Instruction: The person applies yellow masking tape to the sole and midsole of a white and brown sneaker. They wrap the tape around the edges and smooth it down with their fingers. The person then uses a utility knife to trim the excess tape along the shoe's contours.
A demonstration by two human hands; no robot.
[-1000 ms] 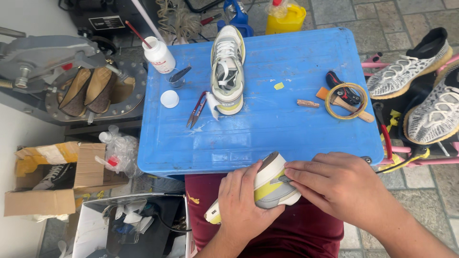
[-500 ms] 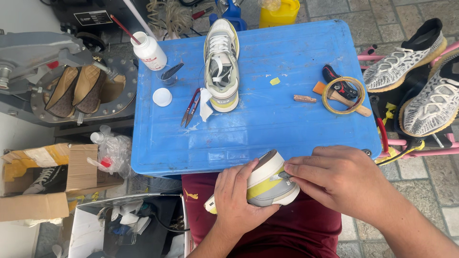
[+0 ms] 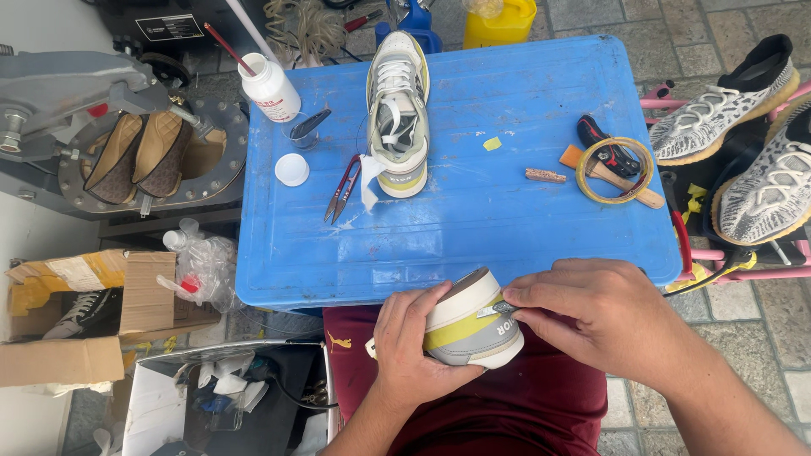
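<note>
The left hand [image 3: 414, 346] is gripping a shoe [image 3: 473, 325] over the lap, just below the blue counter [image 3: 507, 228]. The right hand [image 3: 591, 317] is pinching something small against its heel; a slip could scratch it.

Blue plastic counter [image 3: 524, 245]: white sneaker [image 3: 398, 110] upright at top centre, red snips [image 3: 342, 188] just left of it, white bottle [image 3: 270, 87], white cap [image 3: 292, 169], tape ring [image 3: 614, 170] at right, yellow scrap [image 3: 492, 143].
</note>
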